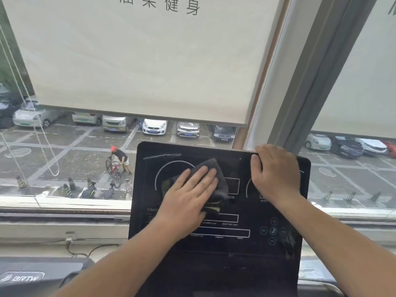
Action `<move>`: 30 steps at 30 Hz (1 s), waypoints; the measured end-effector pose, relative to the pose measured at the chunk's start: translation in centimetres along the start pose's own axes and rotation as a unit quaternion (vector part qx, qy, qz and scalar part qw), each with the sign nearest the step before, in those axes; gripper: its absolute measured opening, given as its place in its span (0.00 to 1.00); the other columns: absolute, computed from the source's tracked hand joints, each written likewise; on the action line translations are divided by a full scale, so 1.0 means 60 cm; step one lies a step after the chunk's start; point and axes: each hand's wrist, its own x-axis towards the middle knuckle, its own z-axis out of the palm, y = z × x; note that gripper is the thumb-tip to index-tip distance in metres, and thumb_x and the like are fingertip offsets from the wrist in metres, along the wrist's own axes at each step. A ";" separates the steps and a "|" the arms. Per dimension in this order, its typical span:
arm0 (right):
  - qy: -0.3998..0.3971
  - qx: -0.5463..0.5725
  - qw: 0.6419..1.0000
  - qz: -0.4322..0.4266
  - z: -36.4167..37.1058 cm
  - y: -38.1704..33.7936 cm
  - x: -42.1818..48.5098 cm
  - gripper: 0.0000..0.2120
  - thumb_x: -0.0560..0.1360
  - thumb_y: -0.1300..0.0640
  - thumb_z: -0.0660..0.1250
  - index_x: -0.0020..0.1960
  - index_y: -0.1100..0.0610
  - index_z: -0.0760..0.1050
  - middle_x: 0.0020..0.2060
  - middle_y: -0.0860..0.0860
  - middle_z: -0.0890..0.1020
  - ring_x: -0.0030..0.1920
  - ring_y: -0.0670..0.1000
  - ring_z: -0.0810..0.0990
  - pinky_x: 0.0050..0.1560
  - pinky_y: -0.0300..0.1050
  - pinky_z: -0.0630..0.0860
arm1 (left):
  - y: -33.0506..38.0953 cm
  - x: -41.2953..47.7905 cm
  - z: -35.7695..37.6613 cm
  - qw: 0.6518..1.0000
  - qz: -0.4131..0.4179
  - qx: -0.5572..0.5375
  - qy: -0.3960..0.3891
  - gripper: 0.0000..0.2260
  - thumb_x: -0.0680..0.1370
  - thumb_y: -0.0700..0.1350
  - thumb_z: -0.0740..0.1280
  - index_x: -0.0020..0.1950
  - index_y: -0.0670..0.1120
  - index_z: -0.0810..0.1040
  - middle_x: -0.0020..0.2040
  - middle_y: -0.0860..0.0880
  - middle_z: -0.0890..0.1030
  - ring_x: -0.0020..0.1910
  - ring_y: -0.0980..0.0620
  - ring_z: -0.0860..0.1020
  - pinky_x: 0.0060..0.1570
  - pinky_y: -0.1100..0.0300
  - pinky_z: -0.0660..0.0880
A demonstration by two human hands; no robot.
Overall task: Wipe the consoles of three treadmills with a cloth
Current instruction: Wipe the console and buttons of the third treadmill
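A black glossy treadmill console (225, 247) fills the lower middle of the view, with white dial outlines and small round buttons at its right. A dark grey cloth (216, 179) lies on the console's upper left part. My left hand (188, 194) presses flat on the cloth with straight fingers. My right hand (276, 172) grips the console's top edge at the right, fingers curled over the rim.
A window with lowered cream roller blinds (139, 61) stands right behind the console, with a car park outside. A grey window post (308, 88) rises at the right. Part of a neighbouring treadmill (32, 277) shows at lower left. A bead cord (32, 116) hangs at left.
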 end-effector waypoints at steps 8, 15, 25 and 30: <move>0.059 0.047 0.994 0.076 0.026 0.023 -0.012 0.20 0.83 0.49 0.55 0.63 0.55 0.82 0.57 0.53 0.84 0.61 0.58 0.77 0.72 0.62 0.67 | 0.058 0.048 -0.003 0.995 -0.093 -0.043 0.012 0.41 0.76 0.54 0.69 0.84 0.47 0.55 0.85 0.48 0.48 0.84 0.47 0.45 0.81 0.43 0.44; 0.071 0.067 0.994 0.044 0.019 0.036 -0.017 0.19 0.82 0.51 0.57 0.64 0.53 0.82 0.57 0.49 0.84 0.60 0.54 0.77 0.72 0.58 0.69 | -0.014 0.075 -0.029 0.999 -0.021 -0.037 0.022 0.38 0.76 0.49 0.68 0.84 0.49 0.58 0.84 0.51 0.52 0.84 0.51 0.48 0.82 0.46 0.47; 0.073 0.001 0.996 0.044 0.022 0.029 -0.014 0.20 0.83 0.50 0.55 0.62 0.57 0.82 0.56 0.53 0.85 0.59 0.58 0.80 0.70 0.59 0.71 | 0.026 0.020 0.012 0.986 0.165 -0.007 -0.027 0.37 0.74 0.45 0.64 0.84 0.48 0.59 0.85 0.50 0.53 0.84 0.49 0.49 0.80 0.44 0.48; 0.058 -0.007 0.994 0.087 0.031 0.008 -0.013 0.21 0.84 0.48 0.53 0.63 0.57 0.80 0.60 0.54 0.83 0.64 0.59 0.78 0.77 0.61 0.64 | -0.027 0.029 -0.008 0.990 -0.115 -0.058 0.062 0.40 0.72 0.42 0.71 0.83 0.45 0.62 0.84 0.49 0.57 0.84 0.48 0.53 0.81 0.44 0.51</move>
